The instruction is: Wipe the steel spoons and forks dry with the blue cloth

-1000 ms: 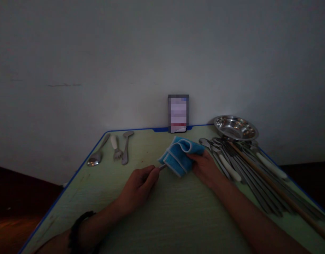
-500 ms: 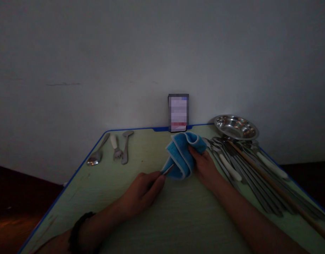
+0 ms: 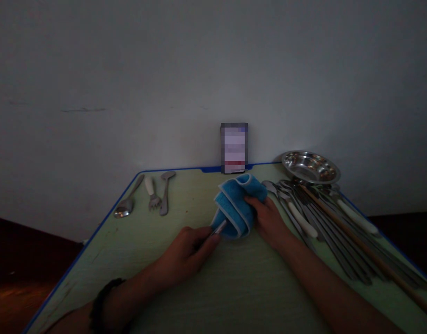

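Cloth [image 3: 236,204], blue with a pale border, is bunched in folds between the two hands, over the middle of the green table [image 3: 199,292]. The left hand [image 3: 189,250] is closed around a thin metal utensil [image 3: 219,227]; its farther end runs into the folds, which hide what kind it is. The right hand [image 3: 269,220] grips the cloth from the right, thumb pressed on the fabric.

Writing cannot be read anywhere: the phone [image 3: 234,148], upright at the blue far edge before the wall [image 3: 130,69], has a pixelated screen, with a red band low down.

On the left lie a left spoon [image 3: 124,209], a white-handled fork [image 3: 153,199] with its tines toward the person, and a right spoon [image 3: 166,195] with its head at the far end. To the right, a loose pile [image 3: 325,232] of metal cutlery, some white-handled, fans toward the person, a brown stick [image 3: 359,246] lying across it. The shiny bowl [image 3: 309,168] sits just beyond, by the far right corner.

Both forearms reach in from the near side and converge, the left wearing a dark bracelet [image 3: 104,301]; the right passes beside the pile.
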`<state>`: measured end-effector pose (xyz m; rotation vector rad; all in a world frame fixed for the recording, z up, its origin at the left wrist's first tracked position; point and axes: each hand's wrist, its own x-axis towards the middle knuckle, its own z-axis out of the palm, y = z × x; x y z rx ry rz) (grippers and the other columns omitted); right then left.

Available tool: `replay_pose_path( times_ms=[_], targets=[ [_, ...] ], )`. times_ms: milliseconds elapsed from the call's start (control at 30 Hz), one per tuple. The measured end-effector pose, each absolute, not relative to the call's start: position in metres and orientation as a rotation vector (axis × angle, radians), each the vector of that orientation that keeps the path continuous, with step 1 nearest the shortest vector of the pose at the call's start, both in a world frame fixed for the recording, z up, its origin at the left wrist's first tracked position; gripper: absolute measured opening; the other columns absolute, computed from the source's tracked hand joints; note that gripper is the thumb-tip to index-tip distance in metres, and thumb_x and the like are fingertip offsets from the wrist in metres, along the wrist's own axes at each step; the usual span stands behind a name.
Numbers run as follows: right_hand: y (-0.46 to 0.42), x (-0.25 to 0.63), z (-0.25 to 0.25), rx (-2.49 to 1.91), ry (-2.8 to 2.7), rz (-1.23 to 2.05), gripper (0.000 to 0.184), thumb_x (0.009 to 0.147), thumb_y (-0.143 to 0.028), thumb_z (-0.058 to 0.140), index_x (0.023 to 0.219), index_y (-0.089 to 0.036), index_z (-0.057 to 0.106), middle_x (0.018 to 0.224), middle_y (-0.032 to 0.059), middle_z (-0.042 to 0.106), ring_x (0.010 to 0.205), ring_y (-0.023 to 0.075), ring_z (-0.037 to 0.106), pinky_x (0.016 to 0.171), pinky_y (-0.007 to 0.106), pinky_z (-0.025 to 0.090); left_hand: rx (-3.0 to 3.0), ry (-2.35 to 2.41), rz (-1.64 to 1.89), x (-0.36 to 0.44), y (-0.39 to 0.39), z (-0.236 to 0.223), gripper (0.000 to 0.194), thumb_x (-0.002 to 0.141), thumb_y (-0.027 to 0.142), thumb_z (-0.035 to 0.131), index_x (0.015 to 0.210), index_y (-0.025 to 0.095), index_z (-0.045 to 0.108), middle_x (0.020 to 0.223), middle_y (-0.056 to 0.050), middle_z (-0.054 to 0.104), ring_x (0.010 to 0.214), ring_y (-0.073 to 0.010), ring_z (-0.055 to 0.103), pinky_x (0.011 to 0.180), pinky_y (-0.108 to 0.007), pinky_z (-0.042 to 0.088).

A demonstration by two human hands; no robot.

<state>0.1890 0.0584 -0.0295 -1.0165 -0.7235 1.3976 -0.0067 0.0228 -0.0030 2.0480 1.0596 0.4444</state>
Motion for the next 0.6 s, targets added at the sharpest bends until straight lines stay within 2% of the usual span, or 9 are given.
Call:
replay_pose_path(
  times_ms=[133, 233, 333, 400, 600],
  targets=[
    [0.057, 0.1899, -0.0282, -1.099, -0.65, 1.378, 0.009, 0.062, -0.022, 0.064, 0.07, -0.02, 0.061, 0.065, -0.004, 0.064, 0.066, 0.0164, 0.058, 0.067, 0.031, 0.045, 2.063, 1.049, 0.436, -0.0069, 0.0228, -0.0039, 0.034, 0.09, 0.034, 0.036, 0.063, 0.016, 0.045, 0.052, 0.007, 0.031, 0.045, -0.0059, 0.033, 0.043, -0.017, 0.026],
    [0.057, 0.1898, -0.0285, -1.058, -0.685, 1.394, 0.013, 0.062, -0.023, 0.064, 0.075, -0.02, 0.062, 0.07, -0.0028, 0.066, 0.07, 0.0172, 0.059, 0.07, 0.031, 0.045, 2.075, 1.063, 0.423, -0.0071, 0.0232, -0.0048, 0.033, 0.09, 0.033, 0.035, 0.064, 0.015, 0.047, 0.051, 0.007, 0.032, 0.045, -0.0059, 0.034, 0.043, -0.017, 0.026],
    [0.058, 0.1884, -0.0301, -0.978, -0.8, 1.373, 0.023, 0.069, -0.032, 0.064, 0.09, -0.022, 0.064, 0.083, -0.0003, 0.069, 0.083, 0.0182, 0.061, 0.079, 0.032, 0.043, 2.096, 1.061, 0.424, -0.0071, 0.0233, -0.005, 0.033, 0.09, 0.032, 0.035, 0.064, 0.016, 0.046, 0.051, 0.007, 0.032, 0.044, -0.0058, 0.034, 0.043, -0.018, 0.026],
    [0.0582, 0.1873, -0.0309, -0.974, -0.878, 1.322, 0.027, 0.072, -0.039, 0.061, 0.093, -0.022, 0.064, 0.085, 0.0005, 0.069, 0.084, 0.0178, 0.061, 0.081, 0.032, 0.043, 2.11, 1.049, 0.418, -0.0069, 0.023, -0.0049, 0.032, 0.09, 0.03, 0.036, 0.062, 0.016, 0.044, 0.051, 0.007, 0.033, 0.044, -0.0058, 0.034, 0.043, -0.018, 0.026],
    [0.0515, 0.1886, -0.0243, -1.248, -0.945, 1.196, 0.043, 0.075, -0.058, 0.049, 0.078, -0.018, 0.065, 0.066, 0.0013, 0.066, 0.063, 0.0172, 0.059, 0.062, 0.029, 0.043, 2.135, 0.985, 0.371, -0.0058, 0.0207, -0.0034, 0.032, 0.09, 0.032, 0.036, 0.063, 0.016, 0.044, 0.053, 0.007, 0.034, 0.046, -0.0062, 0.036, 0.046, -0.018, 0.028]
  ],
)
